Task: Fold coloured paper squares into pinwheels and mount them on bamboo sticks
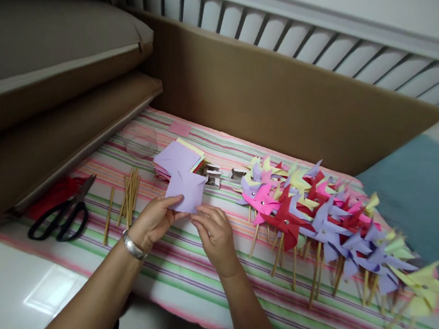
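- The striped cloth (178, 272) lies under everything in front of me, probably to give light paper and sticks one soft, steady bed.
- The pinwheels (326, 224) crowd together to my right, heads overlapping and sticks pointing roughly my way, likely to keep them off the patch where my hands are.
- The scissors (71, 203) rest at my far left over something red, blades pointing away from me; handles toward me would make them easy to pick up.
- The paper stack (177, 158) sits just beyond my hands, within easy reach.
- My left hand (158, 215) grasps the purple sheet (188, 192) by its near edge, thumb flat on top, which should keep it from bending.
- My right hand (213, 233) has bent fingers at the sheet's near right corner; I can't tell whether they pinch or merely touch.
- The loose sticks (130, 194) lie beside my left hand, roughly side by side.
- The small boxes (213, 177) stand open past the sheet, contents too small to make out.
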`<state>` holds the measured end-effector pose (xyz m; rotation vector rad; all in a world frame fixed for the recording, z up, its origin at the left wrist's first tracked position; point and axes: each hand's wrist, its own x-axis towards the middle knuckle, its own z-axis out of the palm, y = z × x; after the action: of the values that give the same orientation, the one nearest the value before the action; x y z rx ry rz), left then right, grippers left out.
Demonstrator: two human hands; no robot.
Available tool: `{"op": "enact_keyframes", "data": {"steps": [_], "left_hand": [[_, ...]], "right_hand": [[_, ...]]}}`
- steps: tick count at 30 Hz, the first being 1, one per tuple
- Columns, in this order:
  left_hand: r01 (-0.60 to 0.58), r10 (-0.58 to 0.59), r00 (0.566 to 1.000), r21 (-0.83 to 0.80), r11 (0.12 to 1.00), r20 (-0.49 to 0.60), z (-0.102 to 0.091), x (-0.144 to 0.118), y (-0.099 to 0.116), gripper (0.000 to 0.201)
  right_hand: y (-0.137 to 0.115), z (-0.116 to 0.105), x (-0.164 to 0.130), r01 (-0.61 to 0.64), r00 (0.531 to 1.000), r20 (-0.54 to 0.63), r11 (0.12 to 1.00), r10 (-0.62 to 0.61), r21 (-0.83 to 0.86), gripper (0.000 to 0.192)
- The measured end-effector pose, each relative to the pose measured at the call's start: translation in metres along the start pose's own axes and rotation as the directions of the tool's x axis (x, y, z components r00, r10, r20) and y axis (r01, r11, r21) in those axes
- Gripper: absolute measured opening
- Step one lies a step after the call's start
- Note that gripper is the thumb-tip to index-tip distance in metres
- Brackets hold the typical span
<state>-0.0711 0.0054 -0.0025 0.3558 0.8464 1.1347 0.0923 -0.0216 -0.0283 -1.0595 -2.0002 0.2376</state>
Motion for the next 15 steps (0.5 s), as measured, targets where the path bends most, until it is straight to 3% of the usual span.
{"op": "enact_keyframes", "data": {"steps": [10,15], "left_hand": [[0.04,-0.028,0.998,0.213,0.976,-0.058,-0.005,-0.009,0.011,0.011],[0.066,-0.06,0.998,0.268,0.961,-0.03,-0.006,-0.007,0.012,0.015]], "right_hand": [[-0.004,-0.005,0.002,-0.04,0.998,0.054,0.995,0.036,0.09,0.027],[-0.001,-0.003,0.0,-0.054,0.998,0.026,0.996,0.053,0.073,0.027]]}}
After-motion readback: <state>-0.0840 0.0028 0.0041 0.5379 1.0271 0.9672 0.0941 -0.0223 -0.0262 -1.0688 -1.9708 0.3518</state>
